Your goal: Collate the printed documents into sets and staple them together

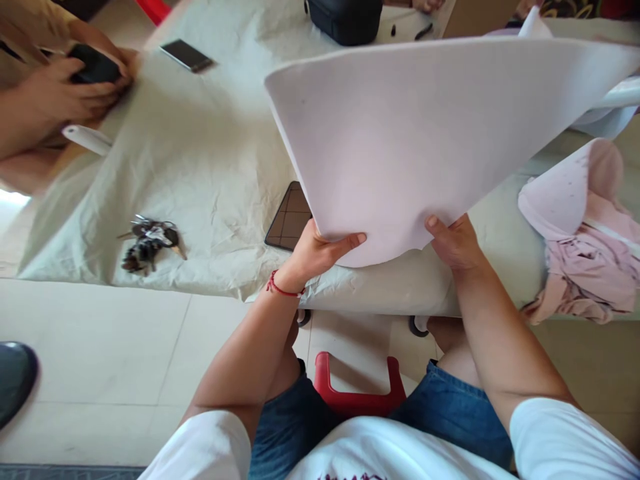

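A large, smooth, pale pinkish-white sheet, thick and flexible like foam, rises from the table edge before me. My left hand grips its lower left edge, thumb on top and fingers hidden beneath. At the lower right edge, my right hand pinches the sheet the same way. The far side of the sheet stretches up and to the right, out of view. Partly covered by its left edge lies a dark phone-like slab, close to my left hand.
Keys and a phone lie on the cloth-covered table. A black case sits at the back. Folded pink fabric with a moulded cup is at right. Another person's hands hold a dark object. Below is a red stool.
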A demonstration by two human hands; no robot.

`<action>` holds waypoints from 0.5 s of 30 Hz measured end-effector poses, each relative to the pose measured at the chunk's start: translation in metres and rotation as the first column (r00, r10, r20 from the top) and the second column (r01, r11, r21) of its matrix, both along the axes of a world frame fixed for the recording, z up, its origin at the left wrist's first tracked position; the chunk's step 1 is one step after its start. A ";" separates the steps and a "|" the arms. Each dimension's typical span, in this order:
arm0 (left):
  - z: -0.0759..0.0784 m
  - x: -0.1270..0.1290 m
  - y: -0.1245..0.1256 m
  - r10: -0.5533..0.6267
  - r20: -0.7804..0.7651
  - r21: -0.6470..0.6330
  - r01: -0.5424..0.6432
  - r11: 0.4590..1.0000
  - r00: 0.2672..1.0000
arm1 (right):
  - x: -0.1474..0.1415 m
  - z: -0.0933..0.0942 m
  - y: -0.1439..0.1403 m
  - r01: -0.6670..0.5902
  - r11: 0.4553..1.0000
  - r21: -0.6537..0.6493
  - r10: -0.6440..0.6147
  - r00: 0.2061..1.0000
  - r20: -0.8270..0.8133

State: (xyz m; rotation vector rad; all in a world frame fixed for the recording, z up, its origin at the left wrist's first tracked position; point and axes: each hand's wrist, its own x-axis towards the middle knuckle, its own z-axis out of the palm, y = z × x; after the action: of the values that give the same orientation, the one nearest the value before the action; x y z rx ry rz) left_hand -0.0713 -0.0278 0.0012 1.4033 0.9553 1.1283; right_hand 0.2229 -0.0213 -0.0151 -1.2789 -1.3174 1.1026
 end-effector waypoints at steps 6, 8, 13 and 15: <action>0.005 0.005 0.001 0.052 0.161 -0.295 -0.002 0.956 0.986 | 0.001 0.009 -0.001 0.003 0.999 0.035 -0.004 1.000 0.025; 0.006 0.008 0.001 0.060 0.232 -0.361 0.029 0.932 0.971 | 0.004 0.013 -0.002 0.035 0.999 0.030 -0.038 0.995 0.097; 0.006 0.015 0.003 0.083 0.296 -0.450 0.062 0.891 0.951 | 0.016 0.020 -0.002 0.041 0.999 -0.023 -0.036 0.983 0.179; 0.003 0.016 0.005 0.118 0.266 -0.456 0.017 0.890 0.957 | 0.020 0.023 -0.002 0.049 0.998 -0.033 -0.043 0.986 0.164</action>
State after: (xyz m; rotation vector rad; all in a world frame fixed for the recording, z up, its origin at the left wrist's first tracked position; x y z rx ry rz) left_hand -0.0556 -0.0226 0.0042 0.8122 0.9701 1.0278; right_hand 0.2429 -0.0233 0.0078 -1.4451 -1.3861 1.0113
